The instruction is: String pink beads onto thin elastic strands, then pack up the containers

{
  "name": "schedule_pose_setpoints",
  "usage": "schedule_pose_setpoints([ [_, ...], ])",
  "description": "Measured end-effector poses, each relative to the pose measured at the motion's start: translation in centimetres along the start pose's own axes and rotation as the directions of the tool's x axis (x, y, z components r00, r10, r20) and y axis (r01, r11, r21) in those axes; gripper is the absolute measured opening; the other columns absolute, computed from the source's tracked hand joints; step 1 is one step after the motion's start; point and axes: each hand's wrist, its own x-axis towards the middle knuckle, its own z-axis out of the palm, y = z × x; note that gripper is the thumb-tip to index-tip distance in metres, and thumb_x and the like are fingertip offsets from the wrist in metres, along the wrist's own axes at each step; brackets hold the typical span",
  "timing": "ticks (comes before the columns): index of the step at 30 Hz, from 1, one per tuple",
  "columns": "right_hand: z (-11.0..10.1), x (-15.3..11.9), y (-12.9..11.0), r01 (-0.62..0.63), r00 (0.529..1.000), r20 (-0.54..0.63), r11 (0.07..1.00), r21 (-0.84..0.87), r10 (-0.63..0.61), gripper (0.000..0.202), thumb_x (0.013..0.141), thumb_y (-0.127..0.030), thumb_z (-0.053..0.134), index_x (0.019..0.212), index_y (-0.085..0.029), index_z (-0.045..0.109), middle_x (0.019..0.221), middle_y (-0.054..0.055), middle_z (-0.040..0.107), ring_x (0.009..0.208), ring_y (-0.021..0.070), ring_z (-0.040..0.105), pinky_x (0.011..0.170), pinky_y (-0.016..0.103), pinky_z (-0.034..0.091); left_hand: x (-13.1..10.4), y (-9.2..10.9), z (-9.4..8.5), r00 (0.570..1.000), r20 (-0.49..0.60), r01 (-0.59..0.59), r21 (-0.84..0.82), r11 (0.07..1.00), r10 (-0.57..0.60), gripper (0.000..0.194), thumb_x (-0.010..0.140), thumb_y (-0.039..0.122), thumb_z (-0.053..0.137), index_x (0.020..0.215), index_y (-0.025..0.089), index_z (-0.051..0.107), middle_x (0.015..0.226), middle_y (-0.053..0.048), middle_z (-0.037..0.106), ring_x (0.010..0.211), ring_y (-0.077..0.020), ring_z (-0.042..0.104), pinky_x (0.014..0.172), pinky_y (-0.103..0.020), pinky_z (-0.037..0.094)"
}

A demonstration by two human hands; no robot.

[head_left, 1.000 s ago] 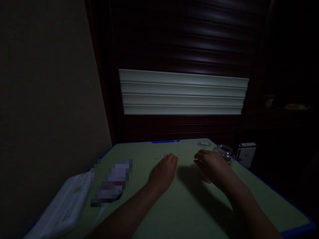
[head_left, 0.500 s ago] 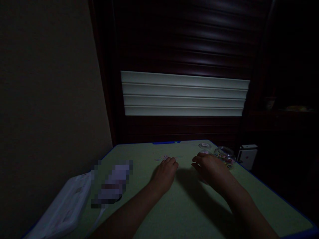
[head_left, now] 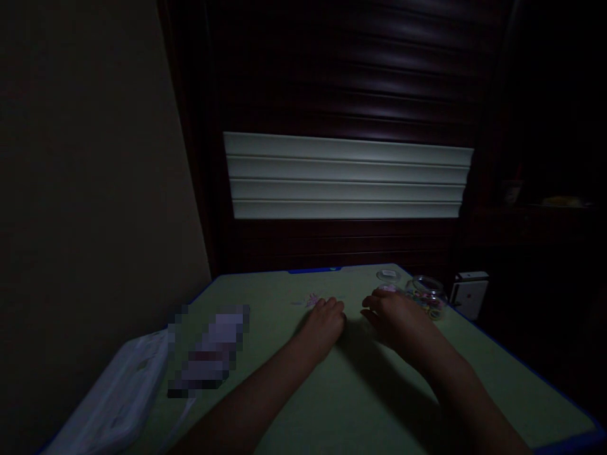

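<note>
Near clear jar (head_left: 429,296), curled right hand (head_left: 397,315)

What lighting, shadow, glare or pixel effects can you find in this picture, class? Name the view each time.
Head view: dim overall, far right nearly black; head view: a soft shadow falls on the table left of the right hand; head view: faint sheen on the dark slats; head view: coarse pixel blocks mask an object at left.
</note>
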Motion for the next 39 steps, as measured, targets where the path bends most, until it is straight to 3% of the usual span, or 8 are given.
schedule_pose_setpoints([
  [14, 0.2, 0.1, 0.0, -0.004, 1.0, 0.009, 1.0, -0.005, 0.004, 0.016, 0.082, -0.018, 0.049, 0.079, -0.018, 0.064, 0.079, 0.005, 0.064, 0.069, 0.0147, 0.059, 0.057, 0.024, 0.035, 0.0, 0.6, -0.6, 0.997, -0.01, 0.075, -0.088, 0.993, -0.076, 0.024, 0.084, 0.003, 0.038, 0.071, 0.015, 0.055, 0.082, -0.007, 0.055, 0.085, -0.0208, 0.051, 0.08, -0.036, 0.037],
  [20, 0.6, 0.2, 0.4, 0.007, 1.0, 0.025, 1.0, 0.006, -0.007, 0.016, 0.082, -0.019, 0.048, 0.078, -0.019, 0.063, 0.079, 0.005, 0.063, 0.068, 0.0139, 0.059, 0.057, 0.023, 0.034, -0.9, -0.3, -0.5, 0.989, -0.056, 0.132, -0.12, 0.984, -0.14, 0.018, 0.084, 0.005, 0.039, 0.083, 0.016, 0.054, 0.088, -0.007, 0.054, 0.088, -0.0206, 0.049, 0.079, -0.035, 0.04],
  [24, 0.7, 0.1, 0.4, 0.009, 1.0, 0.019, 1.0, 0.015, -0.009, 0.016, 0.082, -0.019, 0.048, 0.075, -0.018, 0.062, 0.078, 0.004, 0.063, 0.067, 0.0138, 0.058, 0.056, 0.023, 0.033, -1.6, -0.6, -0.5, 0.963, -0.13, 0.203, -0.215, 0.955, -0.234, 0.017, 0.087, 0.009, 0.038, 0.087, 0.016, 0.054, 0.088, -0.005, 0.053, 0.088, -0.0187, 0.048, 0.079, -0.033, 0.041],
  [31, 0.8, 0.1, 0.3, 0.01, 1.0, 0.012, 0.999, 0.039, -0.011, 0.019, 0.084, -0.019, 0.045, 0.075, -0.018, 0.062, 0.077, 0.005, 0.063, 0.069, 0.0128, 0.059, 0.058, 0.022, 0.034, -1.7, -0.1, -1.1, 0.933, -0.22, 0.183, -0.39, 0.902, -0.284, 0.016, 0.086, 0.012, 0.039, 0.089, 0.018, 0.054, 0.088, -0.003, 0.055, 0.088, -0.0172, 0.05, 0.083, -0.033, 0.041],
  [39, 0.9, 0.1, 0.2, 0.003, 1.0, 0.008, 0.999, 0.053, -0.003, 0.018, 0.082, -0.018, 0.046, 0.072, -0.018, 0.061, 0.076, 0.004, 0.063, 0.065, 0.0123, 0.058, 0.056, 0.022, 0.033, -1.6, -0.1, -1.0, 0.84, -0.246, 0.231, -0.642, 0.731, -0.483, 0.014, 0.08, 0.012, 0.046, 0.082, 0.019, 0.058, 0.083, -0.001, 0.058, 0.08, -0.0144, 0.055, 0.075, -0.027, 0.044],
])
